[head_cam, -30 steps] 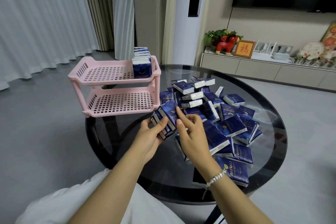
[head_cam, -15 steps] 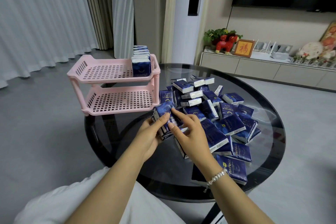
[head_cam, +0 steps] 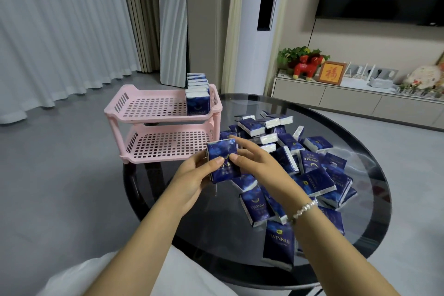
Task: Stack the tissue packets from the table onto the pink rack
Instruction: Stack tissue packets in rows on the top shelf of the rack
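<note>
On the round dark glass surface (head_cam: pixel 182 230) sits a pink two-tier rack (head_cam: pixel 158 132) at the far left edge, and to its right a loose heap of blue tissue packets (head_cam: pixel 310 170) spreads across the middle and right of the glass, some flat, some lying on edge, several overlapping. Upper tier of the rack: a row of packets (head_cam: pixel 197 95) stands upright against its right end, packed one behind another from the front rim toward the back. Lower tier: only its perforated pink floor shows, though its far right corner is hidden behind the hands and packets.

Just in front of the rack's lower right corner, both hands meet on a small stack of packets (head_cam: pixel 222 163) lifted clear of the glass, its blue printed face turned toward the camera. The left hand (head_cam: pixel 192 179) grips the stack from the left and beneath, thumb pressed on the front face. The right hand (head_cam: pixel 258 163), with a beaded bracelet (head_cam: pixel 304 209) at its wrist, pinches the stack's right side, thumb on the front face beside the left thumb and fingers reaching over the top edge. How many packets the stack holds cannot be told.
</note>
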Demonstrator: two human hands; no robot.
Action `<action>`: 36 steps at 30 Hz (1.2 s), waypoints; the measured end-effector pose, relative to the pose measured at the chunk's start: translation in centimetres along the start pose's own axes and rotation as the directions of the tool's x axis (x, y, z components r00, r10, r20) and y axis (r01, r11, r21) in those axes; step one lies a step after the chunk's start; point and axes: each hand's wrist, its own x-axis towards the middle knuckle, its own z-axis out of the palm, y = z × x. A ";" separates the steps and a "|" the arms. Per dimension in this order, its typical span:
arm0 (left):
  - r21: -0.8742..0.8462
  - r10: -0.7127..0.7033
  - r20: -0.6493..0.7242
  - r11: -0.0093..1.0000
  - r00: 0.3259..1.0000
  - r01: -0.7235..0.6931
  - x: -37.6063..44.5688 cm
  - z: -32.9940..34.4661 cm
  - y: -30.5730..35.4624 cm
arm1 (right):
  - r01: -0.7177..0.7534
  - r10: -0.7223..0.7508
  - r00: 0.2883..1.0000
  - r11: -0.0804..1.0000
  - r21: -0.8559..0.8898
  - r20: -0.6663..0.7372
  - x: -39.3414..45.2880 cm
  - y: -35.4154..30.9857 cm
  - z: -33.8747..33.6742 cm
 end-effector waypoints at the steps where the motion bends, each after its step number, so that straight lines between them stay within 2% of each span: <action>1: 0.023 0.015 0.008 1.000 1.000 -0.015 0.2 -0.4 0.7 | 0.010 -0.011 0.999 1.000 0.015 0.031 0.5 -0.7 0.0; 4: 0.077 0.055 0.036 0.995 0.998 -0.058 0.7 -1.6 3.4 | 0.045 -0.050 0.994 0.998 0.053 0.099 2.4 -2.9 0.3; 8: 0.109 0.144 0.068 0.982 0.987 -0.151 2.0 -3.3 7.5 | 0.113 -0.112 0.981 0.994 0.003 0.160 5.6 -6.3 1.0; 17: 0.184 0.189 0.092 0.962 0.978 -0.203 6.6 -6.8 14.3 | 0.198 -0.175 0.967 0.974 -0.112 0.186 13.5 -11.1 2.4; 21: 0.231 0.232 0.036 0.945 0.972 -0.234 9.9 -8.2 16.3 | 0.196 -0.161 0.970 0.960 -0.200 0.181 17.7 -12.3 2.6; 26: 0.388 0.205 0.018 0.901 0.979 -0.196 14.6 -10.9 17.4 | 0.187 -0.125 0.974 0.917 -0.351 0.191 22.9 -12.8 2.4; 32: 0.519 0.147 -0.049 0.849 0.988 -0.101 17.4 -11.9 15.9 | 0.171 -0.027 0.971 0.767 -0.619 0.236 26.3 -11.7 2.3; 36: 0.598 0.135 -0.070 0.798 0.988 -0.066 18.2 -11.7 14.5 | 0.139 -0.005 0.981 0.720 -0.680 0.195 27.7 -10.1 2.2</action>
